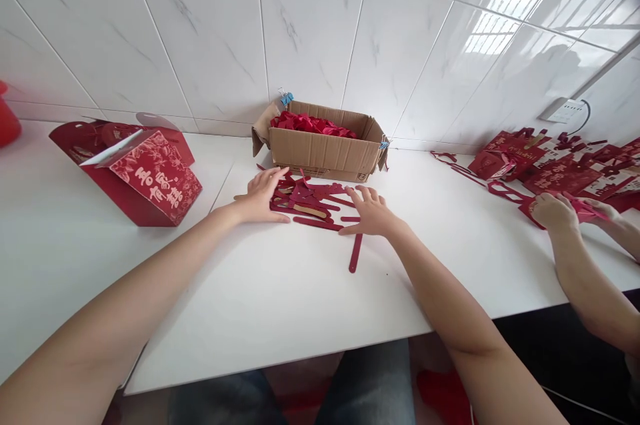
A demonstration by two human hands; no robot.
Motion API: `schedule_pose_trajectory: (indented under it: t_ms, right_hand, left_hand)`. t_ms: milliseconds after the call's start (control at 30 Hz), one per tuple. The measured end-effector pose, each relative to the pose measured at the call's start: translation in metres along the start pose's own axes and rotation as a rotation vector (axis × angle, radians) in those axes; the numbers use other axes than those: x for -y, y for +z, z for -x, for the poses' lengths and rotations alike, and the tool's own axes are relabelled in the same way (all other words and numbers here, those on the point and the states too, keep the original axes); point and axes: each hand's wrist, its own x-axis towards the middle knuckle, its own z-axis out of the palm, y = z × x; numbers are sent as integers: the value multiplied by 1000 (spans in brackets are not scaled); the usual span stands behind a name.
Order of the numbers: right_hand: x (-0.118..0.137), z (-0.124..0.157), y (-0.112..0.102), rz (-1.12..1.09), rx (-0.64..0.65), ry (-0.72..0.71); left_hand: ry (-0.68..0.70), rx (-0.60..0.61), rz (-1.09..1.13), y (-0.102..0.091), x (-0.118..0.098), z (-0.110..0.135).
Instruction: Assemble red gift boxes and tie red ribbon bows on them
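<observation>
A heap of dark red paper cut-out strips point(310, 201) lies on the white table point(280, 291) in front of a cardboard box point(325, 151). My left hand point(263, 195) rests flat on the heap's left side, fingers spread. On the right side of the heap my right hand point(370, 211) lies flat too, fingers apart. One loose red strip point(355, 253) lies just below my right hand.
The cardboard box holds red pieces and has blue binder clips on its flaps. A red printed gift box point(150, 178) stands at the left. At the right, another person's hands point(555, 211) handle red paper near several folded red boxes point(550, 165). A tiled wall is behind.
</observation>
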Motion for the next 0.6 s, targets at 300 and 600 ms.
schedule_pose_trajectory:
  t_ms: [300, 600]
  right_hand:
    - [-39, 10, -13, -81, -45, 149]
    - [-6, 8, -3, -265, 21, -118]
  left_hand:
    - [-160, -101, 248, -4, 45, -2]
    - [79, -158, 85, 20, -26, -2]
